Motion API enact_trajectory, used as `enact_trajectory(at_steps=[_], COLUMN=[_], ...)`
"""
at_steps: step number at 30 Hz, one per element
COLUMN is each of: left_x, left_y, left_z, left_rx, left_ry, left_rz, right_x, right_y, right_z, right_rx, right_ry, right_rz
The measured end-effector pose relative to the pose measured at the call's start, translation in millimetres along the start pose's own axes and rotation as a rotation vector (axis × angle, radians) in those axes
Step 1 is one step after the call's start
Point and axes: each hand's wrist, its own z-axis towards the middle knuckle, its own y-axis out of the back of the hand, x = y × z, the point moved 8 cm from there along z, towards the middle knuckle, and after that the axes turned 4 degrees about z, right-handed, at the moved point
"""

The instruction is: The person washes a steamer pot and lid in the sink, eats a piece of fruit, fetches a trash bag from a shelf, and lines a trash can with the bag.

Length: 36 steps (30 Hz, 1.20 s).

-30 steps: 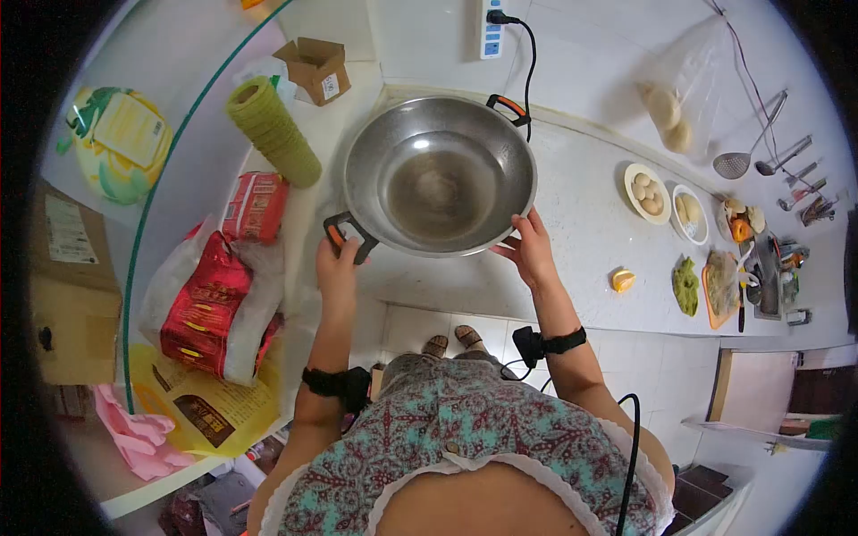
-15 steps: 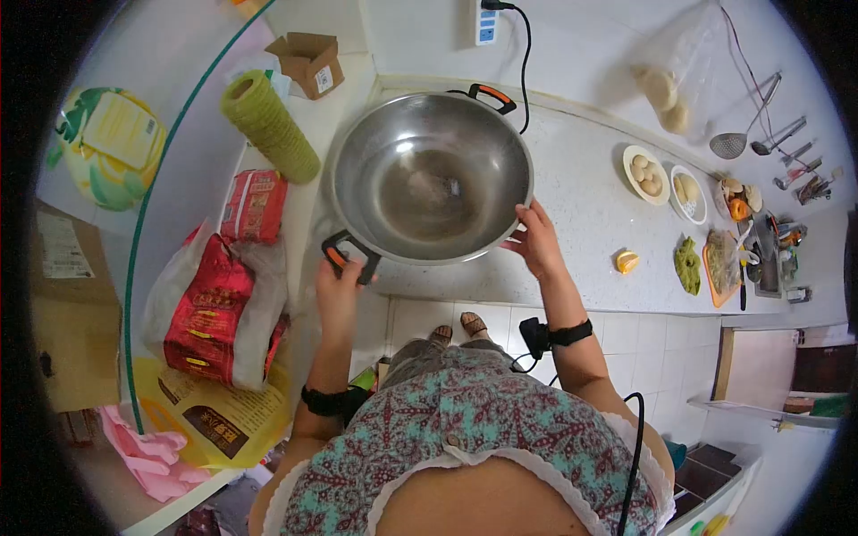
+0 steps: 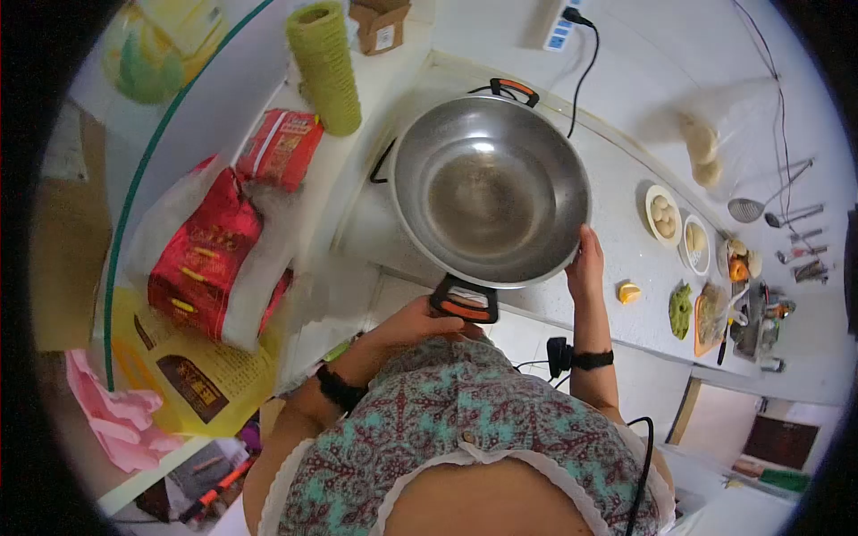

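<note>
A wide steel wok (image 3: 541, 255) with two black-and-orange loop handles is at the counter's front edge, its bowl facing up. My left hand (image 3: 418, 323) is closed on its near handle (image 3: 466, 301), which sticks out past the edge toward my body. My right hand (image 3: 586, 261) grips the rim on the right side, fingertips at the edge and some fingers hidden beneath. The far handle (image 3: 516, 91) points to the wall. Inside, the wok holds no food, only a brownish tint on its bottom. Whether its base touches the counter is hidden.
Left are a green roll (image 3: 323, 71), red packages (image 3: 207, 255) and a glass edge (image 3: 143, 192). A power strip (image 3: 559, 36) with a plugged cord is on the wall. Rightward on the counter (image 3: 617, 192) lie plates of food (image 3: 663, 217), an orange piece (image 3: 629, 292) and a cutting board (image 3: 711, 313).
The wok has turned and come toward my body, its near handle swinging from the lower left to the front. My left hand moved along with that handle. The view has tilted.
</note>
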Motion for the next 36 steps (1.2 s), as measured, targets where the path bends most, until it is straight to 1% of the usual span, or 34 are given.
enact_trajectory(at_steps=[1, 3, 4, 6, 8, 10, 11, 13, 14, 16, 17, 18, 20, 22, 23, 24, 26, 27, 29, 30, 34, 36], left_x=[1.8, -2.1, 8.5, 17.6, -43.1, -69.0, -79.1, -101.9, -100.4, -96.6, -101.7, -111.1, -97.8, -102.3, -93.9, -87.0, -75.3, -67.8, -66.2, -65.3, -63.4, -69.9], left_y=[7.2, 19.7, 55.2, 145.2, 178.2, 197.4, 204.3, 183.9, 185.2, 197.6, 199.1, 186.8, 177.9, 193.4, 198.4, 211.0, 235.2, 236.1, 238.8, 238.6, 249.2, 246.4], left_z=[1.2, 6.8, 18.5, 27.8, 3.4, 9.1, 18.8, 41.9, 50.8, 75.4, 81.2, 80.3, 88.2, 79.5, 83.4, 83.8, 80.5, 78.0, 81.4, 82.7, 83.5, 74.7], left_rx=[-0.015, 0.151, 0.047, -0.375, -0.823, -1.106, -1.115, -0.989, -0.977, -0.940, -0.909, -0.713, -0.480, -0.738, -0.705, -0.772, -0.839, -0.840, -0.850, -0.860, -0.947, -0.931], left_ry=[-0.012, -0.051, -0.114, -0.164, 0.074, -0.353, -0.358, -0.655, -0.672, -0.472, -0.491, -0.281, -0.082, -0.311, -0.318, -0.265, -0.233, -0.250, -0.231, -0.210, -0.038, 0.048], left_rz=[-0.015, 0.528, 0.924, 0.682, 1.114, 1.226, 1.223, 1.494, 1.492, 1.293, 1.295, 1.231, 1.170, 1.244, 1.254, 1.232, 1.252, 1.288, 1.325, 1.336, 1.372, 1.377], right_x=[-3.0, -0.5, 2.2, 2.4, 6.6, 8.1, 7.4, 9.4, 12.1, 16.9, 18.9, 17.2, 18.7, 22.5, 21.2, 20.7, 20.3, 23.8, 30.7, 24.8, 39.5, 37.3], right_y=[0.9, -3.8, -9.7, -14.1, -18.9, -20.6, -21.6, -22.9, -21.0, -25.9, -23.5, -23.2, -25.3, -27.4, -23.3, -18.3, -18.6, -18.0, -18.2, -14.5, -15.5, -15.3], right_z=[-7.8, -28.4, -38.5, -46.6, -50.7, -49.0, -45.4, -42.2, -41.0, -41.8, -40.7, -39.9, -43.1, -44.9, -42.3, -40.7, -39.0, -39.7, -43.1, -39.0, -44.5, -43.5], right_rx=[-0.017, -0.006, 0.030, 0.059, 0.088, 0.087, 0.094, 0.119, 0.106, 0.171, 0.142, 0.137, 0.122, 0.139, 0.140, 0.105, 0.165, 0.119, 0.117, 0.165, 0.196, 0.265], right_ry=[-0.021, -0.045, -0.062, -0.051, -0.054, -0.052, -0.048, -0.026, -0.013, 0.001, 0.014, 0.012, 0.010, 0.011, 0.012, 0.018, 0.006, 0.012, 0.005, 0.014, 0.018, -0.019], right_rz=[0.027, 0.001, -0.066, -0.169, -0.212, -0.229, -0.233, -0.253, -0.250, -0.313, -0.307, -0.282, -0.256, -0.251, -0.250, -0.235, -0.292, -0.316, -0.389, -0.324, -0.311, -0.336])
